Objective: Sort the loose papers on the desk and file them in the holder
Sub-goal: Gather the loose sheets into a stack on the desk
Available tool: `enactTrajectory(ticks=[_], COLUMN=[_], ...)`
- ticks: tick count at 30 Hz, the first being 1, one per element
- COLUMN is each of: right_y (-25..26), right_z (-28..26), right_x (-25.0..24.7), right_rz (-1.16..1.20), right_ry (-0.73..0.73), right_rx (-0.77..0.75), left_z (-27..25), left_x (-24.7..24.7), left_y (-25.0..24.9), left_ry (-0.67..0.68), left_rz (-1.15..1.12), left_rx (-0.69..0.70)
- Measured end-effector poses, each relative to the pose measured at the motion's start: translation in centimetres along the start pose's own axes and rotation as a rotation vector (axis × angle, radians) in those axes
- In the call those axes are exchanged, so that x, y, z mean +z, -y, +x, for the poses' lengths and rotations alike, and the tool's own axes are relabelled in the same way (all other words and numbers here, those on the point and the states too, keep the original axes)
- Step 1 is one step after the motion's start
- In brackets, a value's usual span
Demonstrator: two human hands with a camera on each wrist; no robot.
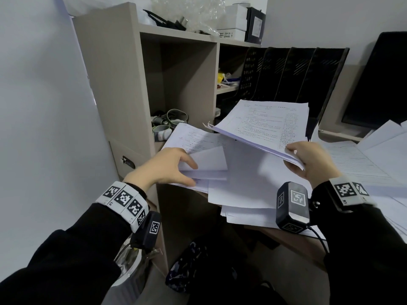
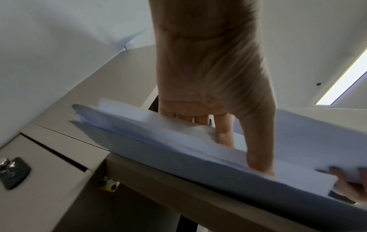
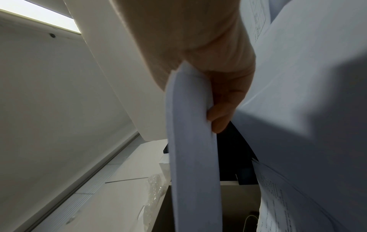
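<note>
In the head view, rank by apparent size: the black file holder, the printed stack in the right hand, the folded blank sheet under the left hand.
1. Black mesh file holder
2. Printed paper stack
3. Folded blank white sheet

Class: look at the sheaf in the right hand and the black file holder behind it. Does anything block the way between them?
Nothing visible does. The right hand grips the sheaf raised just in front of the holder, whose slots look empty. Its lower front is hidden behind the sheaf.

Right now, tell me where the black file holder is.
In the head view, the black file holder stands at the back of the desk, right of the beige shelf unit, behind the printed stack gripped by the right hand.
</note>
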State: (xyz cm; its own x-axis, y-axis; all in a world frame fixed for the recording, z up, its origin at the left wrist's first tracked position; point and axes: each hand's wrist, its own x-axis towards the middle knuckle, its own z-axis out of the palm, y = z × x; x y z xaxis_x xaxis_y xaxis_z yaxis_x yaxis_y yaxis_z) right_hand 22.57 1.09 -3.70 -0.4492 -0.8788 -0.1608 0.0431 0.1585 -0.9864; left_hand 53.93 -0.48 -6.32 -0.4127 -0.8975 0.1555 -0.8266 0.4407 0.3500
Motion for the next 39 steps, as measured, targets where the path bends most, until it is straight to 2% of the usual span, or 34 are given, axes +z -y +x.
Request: enactTrajectory(ticks=[2,4,9,10,11,12,13,14,15,17,19,23,28,31,35,39], right_y=[0.0,0.0,0.4,0.5,0.8,0.4,0.2,0.3,0.7,1.0,1.0,0.8,0.2,-0.4,-0.8,-0.8], right_z=[0.2,-0.2,-0.3,0.1,-0.2,-0.4,-0.5,-0.6,-1.0,-2.2,-3.0,-4.4,-6.0,-6.0,-5.9,-6.1], right_x=[0.0,0.1,-0.5,-0.7,-1.0,-1.1,-1.2,-1.2,-1.0,-0.5,0.6,3.7,8.5,10.1,11.2,12.1], right_rz=[0.021,0.031,0.081,0.01,-0.078,-0.253,-0.251,-0.119,-0.082,-0.216,-0.347,-0.402,-0.25,-0.153,-0.031,-0.017], right_ry=[0.001,0.001,-0.048,-0.032,0.039,0.029,0.028,0.056,0.074,-0.002,0.03,0.088,0.261,0.301,0.341,0.443], right_rx=[-0.008,-0.027,-0.094,-0.115,-0.046,-0.082,-0.098,-0.058,-0.085,-0.049,-0.062,-0.151,-0.068,-0.005,0.072,0.096], left_z=[0.4,0.8,0.8,0.7,0.5,0.4,0.4,0.4,0.4,0.2,0.0,-0.3,-0.6,-1.0,-1.9,-2.9], left_x=[0.0,-0.2,-2.0,-2.5,-3.0,-3.4,-3.7,-4.1,-4.3,-4.8,-5.0,-4.3,-2.4,-1.4,-0.8,-0.2], left_y=[0.3,0.6,1.2,1.1,1.1,1.1,1.1,1.0,0.9,0.4,-0.5,-2.0,-2.3,-1.5,-0.6,-0.2], left_ry=[-0.04,-0.138,-0.556,-0.63,-0.69,-0.739,-0.784,-0.828,-0.867,-0.923,-0.947,-0.851,-0.624,-0.496,-0.383,-0.227], left_rz=[0.002,-0.027,-0.133,-0.158,-0.178,-0.191,-0.196,-0.199,-0.201,-0.205,-0.197,-0.129,-0.037,-0.029,-0.046,-0.115], left_rx=[0.002,-0.034,-0.13,-0.137,-0.135,-0.133,-0.13,-0.118,-0.105,-0.072,-0.02,0.104,0.235,0.213,0.089,0.052])
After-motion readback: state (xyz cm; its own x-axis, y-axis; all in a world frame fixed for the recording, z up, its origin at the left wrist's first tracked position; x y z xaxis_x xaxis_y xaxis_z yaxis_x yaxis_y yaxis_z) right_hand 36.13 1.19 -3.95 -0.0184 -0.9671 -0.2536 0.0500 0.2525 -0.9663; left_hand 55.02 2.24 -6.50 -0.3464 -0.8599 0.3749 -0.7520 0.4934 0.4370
